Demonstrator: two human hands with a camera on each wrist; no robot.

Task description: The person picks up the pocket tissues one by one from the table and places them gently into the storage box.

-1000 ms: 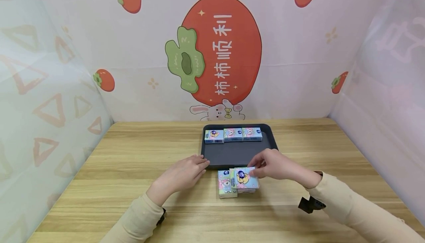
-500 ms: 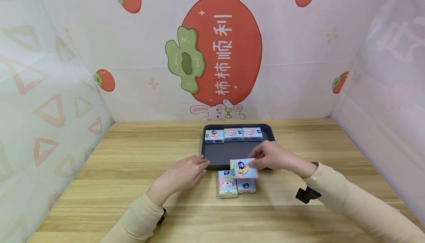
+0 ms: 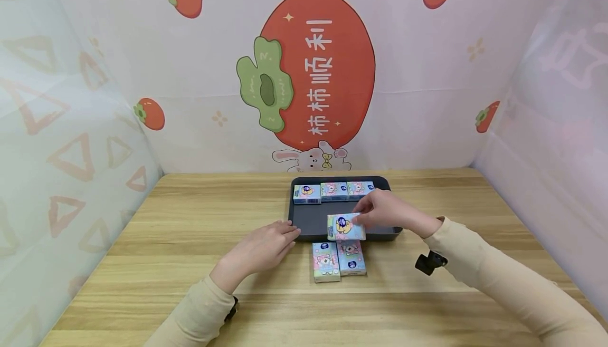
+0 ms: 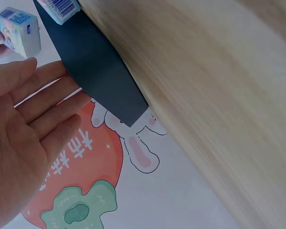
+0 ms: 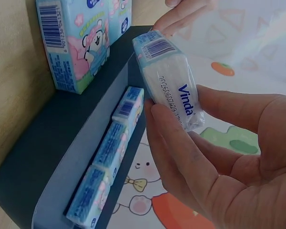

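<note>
My right hand [image 3: 389, 211] pinches a small pack of tissues [image 3: 341, 228] by its right end, over the front rim of the dark tray [image 3: 309, 219]. In the right wrist view the held tissue pack [image 5: 169, 81] shows "Vinda" on its end, between thumb and fingers. My left hand [image 3: 263, 245] rests at the tray's front left corner with fingers extended; the left wrist view shows those fingers [image 4: 47, 98] straight against the tray's wall. Three tissue packs [image 3: 334, 191] stand in a row along the tray's back. Two more packs, a left one [image 3: 325, 263] and a right one [image 3: 352, 262], lie before the tray.
The wooden table [image 3: 209, 199] extends around the tray on every side. A printed backdrop [image 3: 408, 73] with persimmons and a rabbit rises behind it, and pale side walls [image 3: 71, 99] flank the table.
My right hand has lifted the tissue pack off the right-hand pack on the table and carried it forward to the tray's front rim. The left hand has stayed still.
</note>
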